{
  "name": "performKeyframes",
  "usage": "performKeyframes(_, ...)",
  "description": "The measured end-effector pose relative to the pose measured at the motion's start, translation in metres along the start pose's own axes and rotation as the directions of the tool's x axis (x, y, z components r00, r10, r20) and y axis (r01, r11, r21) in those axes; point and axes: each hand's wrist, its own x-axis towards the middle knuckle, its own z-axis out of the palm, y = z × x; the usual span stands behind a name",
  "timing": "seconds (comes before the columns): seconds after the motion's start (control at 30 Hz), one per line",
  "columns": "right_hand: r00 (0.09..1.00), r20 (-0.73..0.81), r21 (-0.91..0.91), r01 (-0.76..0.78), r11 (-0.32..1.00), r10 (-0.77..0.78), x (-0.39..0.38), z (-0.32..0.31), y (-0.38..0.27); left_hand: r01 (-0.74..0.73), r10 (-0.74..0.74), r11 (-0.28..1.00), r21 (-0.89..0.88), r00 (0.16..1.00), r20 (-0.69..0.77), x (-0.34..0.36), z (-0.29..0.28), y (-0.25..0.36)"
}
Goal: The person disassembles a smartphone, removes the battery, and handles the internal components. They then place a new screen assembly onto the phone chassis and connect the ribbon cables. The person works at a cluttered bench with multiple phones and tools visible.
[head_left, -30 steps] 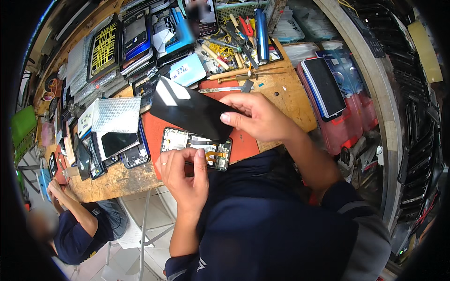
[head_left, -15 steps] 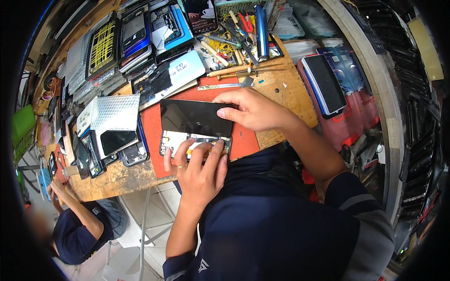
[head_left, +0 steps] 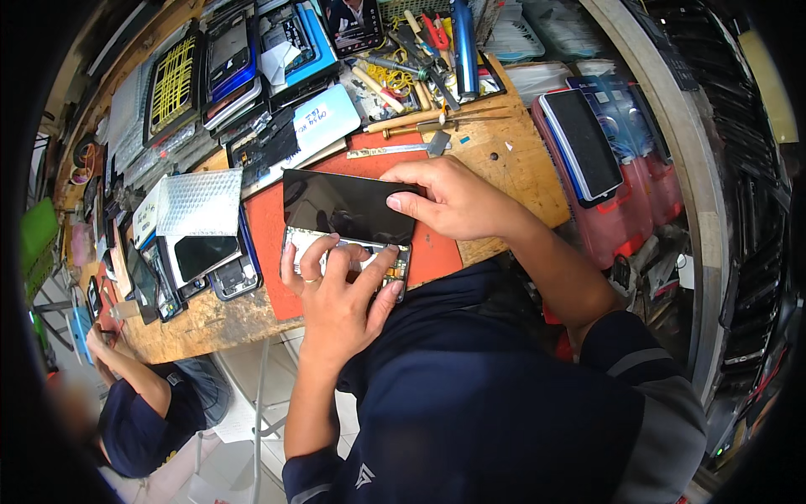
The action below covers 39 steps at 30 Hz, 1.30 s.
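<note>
The right hand (head_left: 449,202) holds a black screen panel (head_left: 348,202) at its right end, thumb on the glossy face. The panel sits over the far part of an open phone body (head_left: 396,273), both on an orange mat (head_left: 437,252) at the near edge of the wooden surface (head_left: 218,315). The left hand (head_left: 336,307), a ring on one finger, has its fingers spread and bent over the body's bare inside; whether they grip anything I cannot tell. Toward the surface's far edge lie a blue cylinder (head_left: 466,50) and wooden-handled tools (head_left: 378,88); leftward, a bubble-wrap sleeve (head_left: 201,202) lies among phone parts (head_left: 231,277)
</note>
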Motion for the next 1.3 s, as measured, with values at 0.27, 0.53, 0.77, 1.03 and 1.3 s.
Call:
performKeyframes(0.27,0.997,0.031,-0.052,-0.075,0.996,0.077,-0.003,-0.006,-0.002,-0.026,0.026,1.0,0.011,0.999,0.032,0.002,-0.001,-0.001)
performKeyframes(0.53,0.997,0.036,0.062,-0.07,0.996,0.068,0.002,-0.004,0.003,-0.01,0.01,0.999,0.034,1.0,-0.006,-0.005,0.004,-0.005)
performKeyframes(0.77,0.993,0.064,0.008,-0.098,0.995,0.097,-0.002,-0.007,0.0,-0.036,0.038,0.993,0.115,0.999,-0.016,-0.002,0.008,0.001)
performKeyframes(1.03,0.999,0.036,0.001,-0.017,1.0,0.017,0.001,-0.004,0.003,-0.014,0.015,1.0,-0.019,0.999,0.05,0.001,-0.001,-0.005)
performKeyframes(1.3,0.988,0.063,-0.06,-0.138,0.989,0.142,-0.005,-0.01,-0.004,-0.03,0.03,1.0,-0.008,0.999,0.039,-0.002,0.002,-0.005)
